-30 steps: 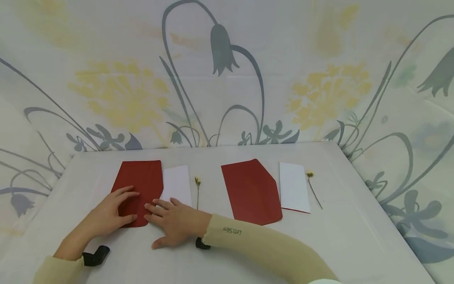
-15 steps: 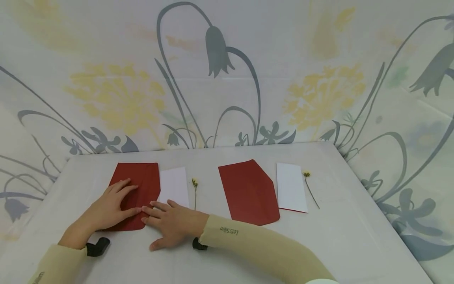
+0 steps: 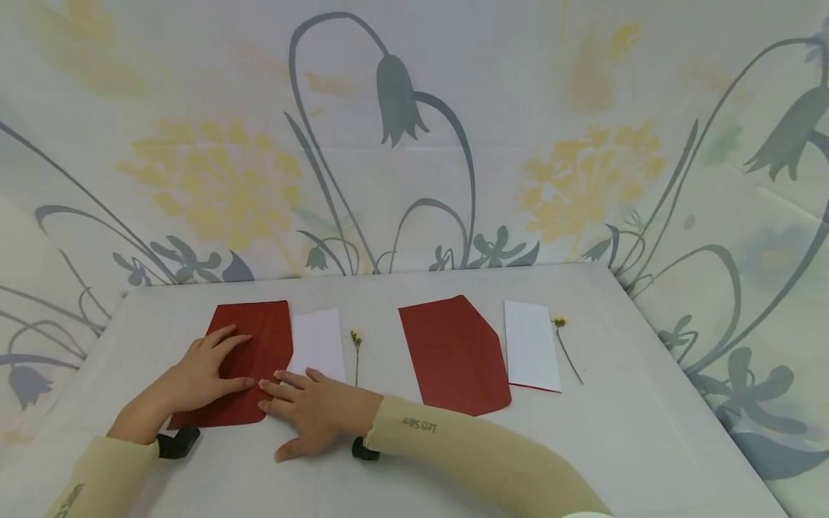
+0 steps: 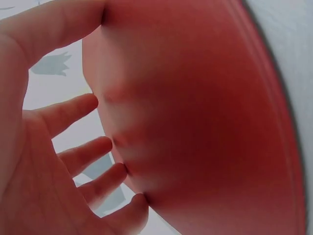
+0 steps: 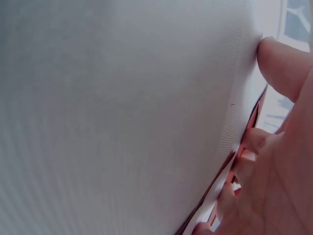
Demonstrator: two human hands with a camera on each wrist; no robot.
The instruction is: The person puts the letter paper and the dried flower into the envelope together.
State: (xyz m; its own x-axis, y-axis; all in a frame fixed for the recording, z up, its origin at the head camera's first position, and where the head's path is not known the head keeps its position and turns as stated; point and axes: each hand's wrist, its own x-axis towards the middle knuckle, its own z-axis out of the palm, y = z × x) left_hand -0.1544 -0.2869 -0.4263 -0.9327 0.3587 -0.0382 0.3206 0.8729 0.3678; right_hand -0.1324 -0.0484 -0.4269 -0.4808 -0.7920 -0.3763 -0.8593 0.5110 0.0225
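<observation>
A red envelope [image 3: 262,324] lies on the white-covered table at the left. My left hand [image 3: 194,374] rests on its left part, fingers spread and thumb pointing right. The left wrist view shows those fingertips [image 4: 117,171] pressing on the red paper [image 4: 210,107]. Just right of it, my right hand [image 3: 320,410] lies palm down with spread fingers, its fingertips at the envelope's lower right edge. That hand covers the near end of a folded white card [image 3: 317,334]. In the right wrist view, the fingers [image 5: 254,142] touch the white cloth and red paper edge.
A dried yellow flower [image 3: 356,342] lies right of the card. Farther right are a second red envelope [image 3: 456,360], another white card [image 3: 532,345] with a red lower edge, and a second dried flower [image 3: 565,338]. A floral-printed cloth [image 3: 401,180] hangs behind the table.
My left hand has shifted slightly away from me over the envelope, so the envelope's near left corner now shows. The right hand keeps almost the same place. The head view has tilted slightly.
</observation>
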